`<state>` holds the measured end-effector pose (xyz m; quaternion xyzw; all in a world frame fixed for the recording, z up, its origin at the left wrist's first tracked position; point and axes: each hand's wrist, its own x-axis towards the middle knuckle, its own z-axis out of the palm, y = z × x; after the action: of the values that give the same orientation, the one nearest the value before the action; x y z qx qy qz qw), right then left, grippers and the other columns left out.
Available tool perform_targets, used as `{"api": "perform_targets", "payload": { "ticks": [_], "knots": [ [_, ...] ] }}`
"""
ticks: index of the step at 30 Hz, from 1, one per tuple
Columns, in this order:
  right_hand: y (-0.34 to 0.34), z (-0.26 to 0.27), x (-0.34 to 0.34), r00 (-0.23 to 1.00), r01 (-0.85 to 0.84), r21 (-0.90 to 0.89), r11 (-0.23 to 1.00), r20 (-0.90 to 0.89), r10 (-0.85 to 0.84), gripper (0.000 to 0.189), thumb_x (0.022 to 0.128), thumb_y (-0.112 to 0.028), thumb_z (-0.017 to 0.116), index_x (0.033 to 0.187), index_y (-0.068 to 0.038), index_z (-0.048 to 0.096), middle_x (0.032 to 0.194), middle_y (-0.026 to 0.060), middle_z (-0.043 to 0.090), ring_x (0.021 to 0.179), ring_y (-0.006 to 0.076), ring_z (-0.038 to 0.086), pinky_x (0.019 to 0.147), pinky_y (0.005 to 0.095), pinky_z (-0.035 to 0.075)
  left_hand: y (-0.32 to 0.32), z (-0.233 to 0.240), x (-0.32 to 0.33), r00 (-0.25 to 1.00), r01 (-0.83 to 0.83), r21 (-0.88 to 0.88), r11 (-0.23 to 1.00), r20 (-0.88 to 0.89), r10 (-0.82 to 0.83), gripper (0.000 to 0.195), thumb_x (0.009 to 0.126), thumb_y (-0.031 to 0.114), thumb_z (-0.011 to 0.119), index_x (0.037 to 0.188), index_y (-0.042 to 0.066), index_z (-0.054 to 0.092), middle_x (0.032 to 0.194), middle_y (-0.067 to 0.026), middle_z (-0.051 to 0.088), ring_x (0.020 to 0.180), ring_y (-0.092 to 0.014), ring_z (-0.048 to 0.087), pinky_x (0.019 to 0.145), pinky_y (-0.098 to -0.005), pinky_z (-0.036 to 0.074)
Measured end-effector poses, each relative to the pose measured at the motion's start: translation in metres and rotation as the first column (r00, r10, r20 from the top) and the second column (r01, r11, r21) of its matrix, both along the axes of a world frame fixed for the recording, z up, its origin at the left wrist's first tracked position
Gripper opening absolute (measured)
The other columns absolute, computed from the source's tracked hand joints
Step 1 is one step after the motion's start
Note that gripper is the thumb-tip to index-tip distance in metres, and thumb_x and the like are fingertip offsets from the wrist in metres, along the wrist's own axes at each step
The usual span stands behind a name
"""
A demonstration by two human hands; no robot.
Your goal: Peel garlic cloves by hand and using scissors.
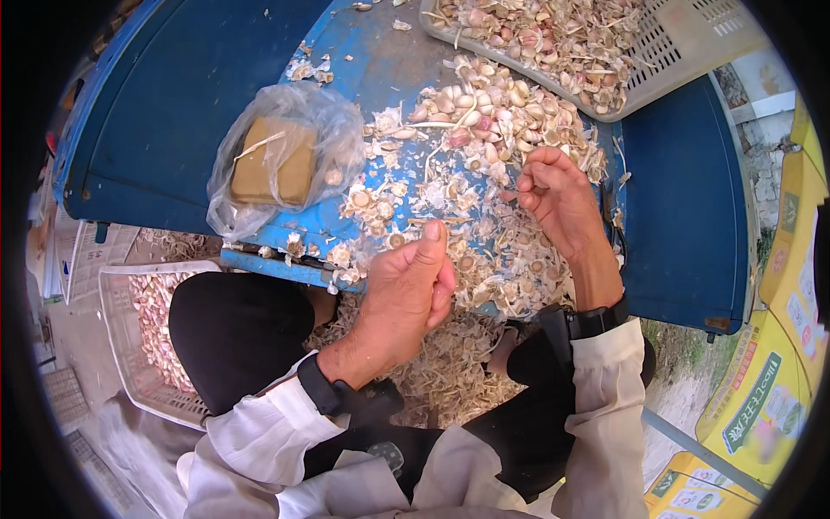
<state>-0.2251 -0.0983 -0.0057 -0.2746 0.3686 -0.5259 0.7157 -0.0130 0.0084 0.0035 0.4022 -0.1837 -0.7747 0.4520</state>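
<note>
My left hand (pixel 410 292) is curled with the thumb raised, above the near edge of the blue work surface (pixel 382 174). Behind its thumb tip lies a thin tan strip (pixel 447 221); whether they touch, and whether the curled fingers hide anything, is unclear. To the right, my right hand (pixel 557 201) hovers near a heap of garlic cloves (pixel 483 107). Its fingers are bent and apart, with nothing visible between them. Below and between both hands spread papery garlic skins and cut root ends (pixel 509 266).
A plastic crate (pixel 587 107) of garlic stands at the far right. A clear bag around a brown block (pixel 275 162) lies left. Another crate (pixel 117 324) holds cloves beside my left knee (pixel 237 337). Skins (pixel 447 376) pile between my legs. Blue panels (pixel 687 214) flank the surface.
</note>
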Motion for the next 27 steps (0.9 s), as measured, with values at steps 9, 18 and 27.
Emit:
{"api": "perform_targets", "payload": {
  "ticks": [9, 18, 27],
  "knots": [
    [-0.039, -0.014, 0.007, 0.113, -0.531, -0.209, 0.821, -0.978, -0.176, 0.011, 0.087, -0.005, 0.054, 0.095, 0.001, 0.058, 0.081, 0.014, 0.058, 0.064, 0.0238, 0.059, 0.048, 0.0344, 0.047, -0.011, 0.013, 0.003, 0.999, -0.042, 0.064, 0.997, 0.016, 0.041, 0.028, 0.099, 0.03, 0.048, 0.094, 0.004, 0.058, 0.055, 0.0045, 0.043, 0.041, -0.004, 0.035, 0.036, -0.0184, 0.024],
    [-0.019, 0.001, -0.022, 0.944, -0.087, 0.06, 0.994, -0.313, 0.102, 0.017, 0.093, -0.02, 0.055, 0.095, -0.004, 0.058, 0.08, 0.0047, 0.061, 0.064, 0.0146, 0.056, 0.047, 0.0233, 0.041, -0.013, 0.007, 0.007, 0.997, -0.061, 0.096, 0.994, -0.037, 0.065, 0.03, 0.099, 0.032, 0.049, 0.089, 0.005, 0.058, 0.055, 0.0037, 0.043, 0.041, -0.004, 0.035, 0.036, -0.0187, 0.024],
    [-0.028, -0.018, -0.008, -0.017, -0.594, -0.159, 0.789, -0.978, -0.21, 0.016, 0.088, -0.013, 0.06, 0.078, -0.001, 0.058, 0.07, 0.0078, 0.061, 0.064, 0.0137, 0.06, 0.058, 0.0309, 0.047, -0.024, -0.001, 0.002, 0.999, -0.039, 0.121, 0.992, -0.033, 0.043, 0.027, 0.098, 0.03, 0.051, 0.092, 0.004, 0.059, 0.06, 0.0021, 0.048, 0.045, -0.005, 0.039, 0.037, -0.0175, 0.026]
  ]
}}
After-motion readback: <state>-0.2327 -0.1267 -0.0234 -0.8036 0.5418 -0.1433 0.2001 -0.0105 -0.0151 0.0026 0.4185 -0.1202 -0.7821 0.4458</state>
